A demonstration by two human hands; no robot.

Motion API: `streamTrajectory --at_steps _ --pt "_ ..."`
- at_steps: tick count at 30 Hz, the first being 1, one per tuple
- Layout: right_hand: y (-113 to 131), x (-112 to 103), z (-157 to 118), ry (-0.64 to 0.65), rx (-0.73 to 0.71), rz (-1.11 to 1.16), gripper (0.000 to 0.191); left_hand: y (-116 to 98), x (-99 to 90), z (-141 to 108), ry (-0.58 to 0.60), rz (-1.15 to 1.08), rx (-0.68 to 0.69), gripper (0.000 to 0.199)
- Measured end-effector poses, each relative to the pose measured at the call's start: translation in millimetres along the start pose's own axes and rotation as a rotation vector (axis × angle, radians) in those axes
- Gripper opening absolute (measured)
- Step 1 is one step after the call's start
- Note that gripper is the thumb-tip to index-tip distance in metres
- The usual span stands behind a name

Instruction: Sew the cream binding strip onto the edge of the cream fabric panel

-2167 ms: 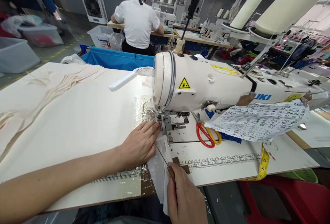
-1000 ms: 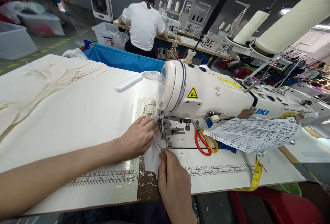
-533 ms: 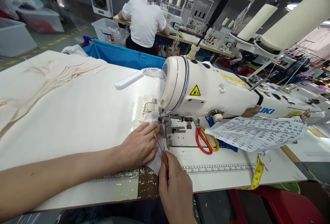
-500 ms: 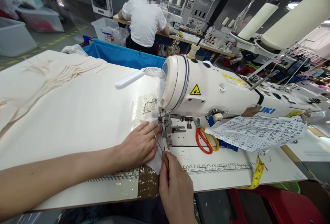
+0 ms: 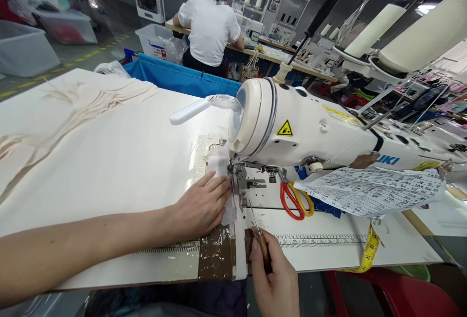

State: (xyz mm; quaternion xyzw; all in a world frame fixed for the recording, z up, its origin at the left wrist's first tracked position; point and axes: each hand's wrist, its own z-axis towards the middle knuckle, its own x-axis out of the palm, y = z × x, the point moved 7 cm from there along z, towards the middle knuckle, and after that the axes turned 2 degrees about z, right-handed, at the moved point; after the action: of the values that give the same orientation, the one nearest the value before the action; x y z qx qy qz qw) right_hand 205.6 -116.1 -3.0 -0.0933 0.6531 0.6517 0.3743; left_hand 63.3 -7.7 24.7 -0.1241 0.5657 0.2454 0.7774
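Observation:
My left hand (image 5: pixel 202 205) lies flat with its fingers together, pressing a small piece of thin white fabric (image 5: pixel 218 165) onto the bed of a sewing machine (image 5: pixel 284 117). Its fingertips are close beside the presser foot (image 5: pixel 239 173). In my right hand (image 5: pixel 275 268), near the table's front edge, is an awl (image 5: pixel 263 246) with a wooden handle. The awl's thin metal point slants up and left, apart from the fabric. Part of the fabric is hidden under my left hand.
Red-and-yellow-handled scissors (image 5: pixel 294 200) lie behind the needle area. A written paper sheet (image 5: pixel 372 190) hangs from the machine. A yellow tape measure (image 5: pixel 370 249) drapes over the front edge. Cream fabric pieces (image 5: pixel 91 103) lie far left. A person (image 5: pixel 209 30) sits beyond a blue cloth bin (image 5: pixel 182 76).
My right hand has drawn back to the right with the awl, away from my left hand and the fabric. My left hand stays by the presser foot. The view has shifted slightly.

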Motion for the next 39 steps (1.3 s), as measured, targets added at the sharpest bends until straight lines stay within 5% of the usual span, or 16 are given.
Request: streamTrajectory --at_steps 20,32,35,39 --pt "-5 0 0 -0.007 0.152 0.079 0.046 -2 -2.6 -2 -0.033 -0.037 0.017 0.041" --pt "11 1 0 -0.096 0.116 0.137 0.048 6 5.0 1 0.018 -0.022 0.005 0.044" --pt "23 6 4 -0.101 0.022 0.128 0.035 10 7.0 2 0.023 -0.033 -0.012 0.045" --pt "56 16 15 -0.029 -0.381 0.056 0.019 17 10.5 6 0.054 -0.091 -0.055 0.043"
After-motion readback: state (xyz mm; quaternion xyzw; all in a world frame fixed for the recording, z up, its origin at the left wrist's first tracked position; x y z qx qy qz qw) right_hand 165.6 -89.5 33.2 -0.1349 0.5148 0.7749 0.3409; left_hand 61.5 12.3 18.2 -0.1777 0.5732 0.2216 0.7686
